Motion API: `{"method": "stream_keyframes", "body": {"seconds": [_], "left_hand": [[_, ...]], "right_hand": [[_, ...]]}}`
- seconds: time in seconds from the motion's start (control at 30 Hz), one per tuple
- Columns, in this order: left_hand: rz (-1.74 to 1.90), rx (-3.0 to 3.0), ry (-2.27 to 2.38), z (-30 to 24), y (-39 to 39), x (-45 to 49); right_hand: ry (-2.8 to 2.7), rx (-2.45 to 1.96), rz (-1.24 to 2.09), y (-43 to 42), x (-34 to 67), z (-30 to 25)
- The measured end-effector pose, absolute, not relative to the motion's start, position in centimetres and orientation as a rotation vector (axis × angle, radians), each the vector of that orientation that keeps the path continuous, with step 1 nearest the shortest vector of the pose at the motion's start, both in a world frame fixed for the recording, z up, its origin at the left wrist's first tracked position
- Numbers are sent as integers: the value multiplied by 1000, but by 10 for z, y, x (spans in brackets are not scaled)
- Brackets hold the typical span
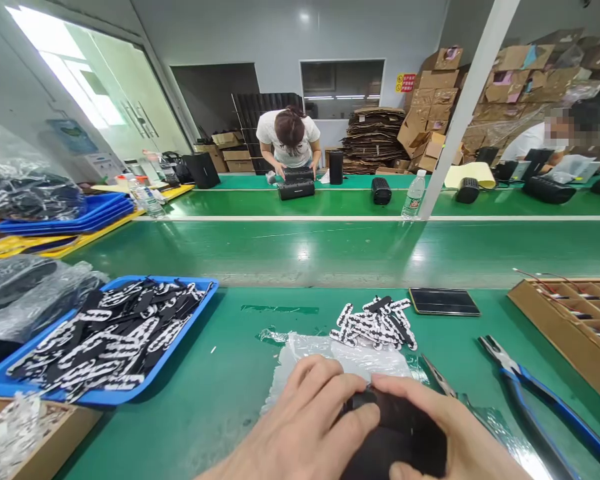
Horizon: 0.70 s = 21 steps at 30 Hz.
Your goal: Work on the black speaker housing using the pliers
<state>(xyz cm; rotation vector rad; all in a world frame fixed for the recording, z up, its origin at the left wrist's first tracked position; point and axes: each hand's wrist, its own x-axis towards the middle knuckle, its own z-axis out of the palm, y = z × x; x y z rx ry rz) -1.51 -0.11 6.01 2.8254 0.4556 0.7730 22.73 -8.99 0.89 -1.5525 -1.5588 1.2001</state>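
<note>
**Head view: 2 hands on a black part at the near edge**

Head view, looking down on a green bench. Left hand (305, 427) low in the middle, fingers curled over the left end of a black part (395, 433), fingertips pressed on its top. Right hand (440, 427) closed round the same part from the right, thumb and forefinger pinching its upper edge. Both grips tight on the part, no gap showing between fingers and surface. Part held at the near edge of the bench, just above a clear plastic bag (350, 357) lying flat beneath the hands.

Just beyond the bag, a small heap of black-and-white strips (375, 323). Behind and right of the heap, a dark phone (444, 301) lying flat. Right of the hands, tweezers (437, 377) close by, then blue-handled pliers (535, 390) with jaws pointing away. Far right, a cardboard divider box (570, 320) with wired pieces in its cells.

Left side: a blue tray (200, 303) piled with more black-and-white strips, grey bags behind it, a carton (55, 440) of clear scraps at the near corner.

Across the belt (330, 250), a person (289, 137) in a white top bent over a black speaker (296, 189). Water bottle (413, 195) beside a white post. Second person far right, partly hidden.
</note>
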Motion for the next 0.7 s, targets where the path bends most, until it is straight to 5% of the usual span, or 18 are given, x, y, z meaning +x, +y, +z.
{"method": "stream_keyframes", "body": {"seconds": [0.37, 0.5, 0.7], "left_hand": [[582, 3074, 379, 101, -1, -4], [327, 3146, 258, 139, 9, -6], [1266, 2389, 956, 120, -11, -11]], "right_hand": [[-1582, -1483, 1177, -82, 222, 46], [-1599, -1412, 1405, -77, 234, 54], [-751, -1208, 1209, -75, 184, 12]]}}
